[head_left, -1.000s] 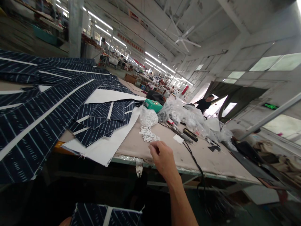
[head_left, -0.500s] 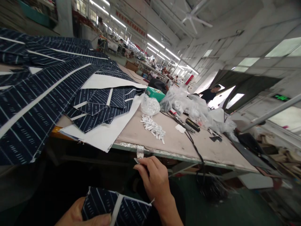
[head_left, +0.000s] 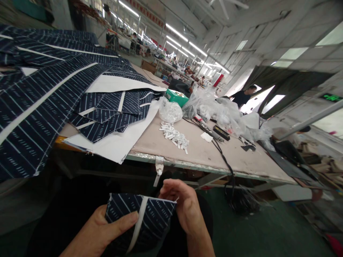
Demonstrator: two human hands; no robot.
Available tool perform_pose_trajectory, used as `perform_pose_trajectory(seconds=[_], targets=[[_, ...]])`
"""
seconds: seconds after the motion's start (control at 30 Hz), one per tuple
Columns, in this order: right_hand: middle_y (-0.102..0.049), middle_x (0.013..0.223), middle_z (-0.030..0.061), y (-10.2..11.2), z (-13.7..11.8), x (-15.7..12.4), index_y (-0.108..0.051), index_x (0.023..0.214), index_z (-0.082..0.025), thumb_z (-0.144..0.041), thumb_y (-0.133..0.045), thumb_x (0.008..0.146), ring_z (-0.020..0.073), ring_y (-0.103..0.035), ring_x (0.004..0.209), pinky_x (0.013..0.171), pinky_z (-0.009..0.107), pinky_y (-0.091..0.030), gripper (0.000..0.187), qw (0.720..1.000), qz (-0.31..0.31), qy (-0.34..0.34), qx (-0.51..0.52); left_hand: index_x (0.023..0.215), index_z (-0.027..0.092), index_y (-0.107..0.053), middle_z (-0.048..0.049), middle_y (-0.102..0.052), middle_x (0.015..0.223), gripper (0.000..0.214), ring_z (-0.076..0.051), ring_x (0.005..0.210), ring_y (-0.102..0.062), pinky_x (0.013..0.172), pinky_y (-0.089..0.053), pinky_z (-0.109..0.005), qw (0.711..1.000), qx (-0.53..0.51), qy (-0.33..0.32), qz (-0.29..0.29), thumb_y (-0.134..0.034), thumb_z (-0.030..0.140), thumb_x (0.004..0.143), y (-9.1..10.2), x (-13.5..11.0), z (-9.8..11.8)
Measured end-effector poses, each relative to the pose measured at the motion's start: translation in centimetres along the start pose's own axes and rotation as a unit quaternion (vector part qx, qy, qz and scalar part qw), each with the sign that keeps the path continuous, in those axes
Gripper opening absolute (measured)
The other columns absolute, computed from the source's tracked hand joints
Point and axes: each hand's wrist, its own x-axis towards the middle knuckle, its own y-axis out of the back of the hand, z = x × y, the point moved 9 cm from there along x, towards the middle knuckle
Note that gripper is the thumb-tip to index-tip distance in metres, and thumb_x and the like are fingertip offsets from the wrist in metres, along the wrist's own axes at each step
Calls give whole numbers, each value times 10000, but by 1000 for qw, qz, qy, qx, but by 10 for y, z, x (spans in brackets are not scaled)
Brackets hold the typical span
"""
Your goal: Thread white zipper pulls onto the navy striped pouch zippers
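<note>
My left hand (head_left: 107, 228) is closed on a folded piece of navy striped fabric (head_left: 158, 217), the thumb lying across its front. A pale band runs down the piece, and small lettering shows between its stripes. My right hand (head_left: 184, 205) is at the fabric's upper right corner, fingers loosely curved and partly hidden behind it; no grip on the cloth shows. Just above that hand, a white strip (head_left: 157, 180) hangs from a clear-and-white tab (head_left: 159, 166) at the table edge. Small white labels (head_left: 174, 136) lie heaped on the table (head_left: 150, 142).
Large striped fabric pieces (head_left: 50, 92) and white sheets (head_left: 107, 146) cover the table's left side, overhanging its edge. Behind the labels are a filled plastic bag (head_left: 170, 110), a green box (head_left: 175, 98) and crumpled plastic (head_left: 222, 110). Black cables (head_left: 223, 162) hang over the front edge. A person (head_left: 242, 97) is beyond.
My right hand has left the tab at the table edge and come down to the fabric, its pinch loosened. My left hand has raised the fabric and shifted it right.
</note>
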Motion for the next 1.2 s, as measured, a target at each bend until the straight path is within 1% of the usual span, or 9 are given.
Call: perform_pose_trajectory(seconds=[0.07, 0.13, 0.33, 0.47, 0.67, 0.77, 0.87, 1.0, 1.2], targets=[[-823, 937, 69, -5, 6, -14, -874, 1053, -260, -622, -980, 562, 229, -722, 782, 684, 289, -567, 619, 997, -11, -59, -40, 829, 193, -887, -124, -866, 780, 551, -379, 766, -812, 762, -670, -436, 1000, 16, -3, -3, -996, 636, 520, -5, 1, -1], [-819, 873, 50, -5, 10, -23, -893, 973, -264, -425, -967, 629, 206, -698, 738, 661, 276, -540, 387, 993, 15, -92, -79, 779, 190, -878, -116, -856, 753, 526, -349, 729, -798, 723, -658, -390, 999, 41, -8, -6, -988, 641, 532, -10, 2, -1], [-740, 704, 21, -6, 8, -25, -892, 811, -246, -255, -838, 729, 150, -637, 636, 589, 238, -478, 99, 992, 58, -56, -98, 768, 210, -852, -16, -761, 667, 411, -198, 629, -666, 584, -527, -224, 984, 136, -113, -2, -930, 600, 663, -23, 4, 20], [-726, 720, 13, -5, -4, -28, -881, 844, -250, -187, -792, 808, 143, -655, 665, 611, 228, -490, 114, 989, 44, 30, -139, 718, 206, -836, -18, -728, 644, 406, -199, 627, -626, 578, -488, -235, 974, 176, -138, 28, -912, 602, 667, -23, 8, 29], [-748, 775, 33, -24, -37, -43, -848, 948, -242, -91, -730, 911, 158, -694, 706, 658, 248, -547, 196, 960, -19, 213, -178, 600, 177, -766, 13, -651, 551, 509, -139, 548, -549, 541, -444, -219, 998, 40, -36, 19, -998, 615, 484, -26, 18, 12], [-753, 781, 33, -24, -44, -45, -835, 988, -246, -59, -690, 918, 161, -692, 697, 640, 254, -550, 247, 945, 26, 247, -213, 638, 195, -773, 19, -703, 607, 489, -151, 588, -606, 581, -496, -229, 999, 26, -37, 19, -1008, 601, 499, -23, 19, 11], [-746, 771, 13, -8, -35, -37, -837, 930, -253, -84, -731, 875, 151, -690, 686, 631, 238, -548, 207, 957, 109, 192, -190, 834, 213, -863, -40, -841, 815, 450, -231, 775, -738, 747, -588, -287, 998, 41, -46, 1, -1000, 561, 585, -21, 19, 8], [-753, 770, 12, -5, -3, -23, -865, 944, -242, -263, -933, 728, 168, -682, 661, 591, 250, -546, 227, 993, 63, 44, -87, 766, 199, -861, -55, -833, 715, 465, -249, 672, -736, 655, -597, -312, 999, 26, -27, 20, -997, 595, 564, -14, 20, 1], [-822, 823, 55, -13, -3, -22, -871, 834, -251, -341, -890, 841, 207, -741, 770, 752, 314, -596, 92, 996, 21, 83, 34, 669, 179, -837, -44, -796, 654, 488, -190, 655, -702, 629, -571, -234, 998, -61, 2, 29, -1033, 585, 481, -24, 19, 14]])
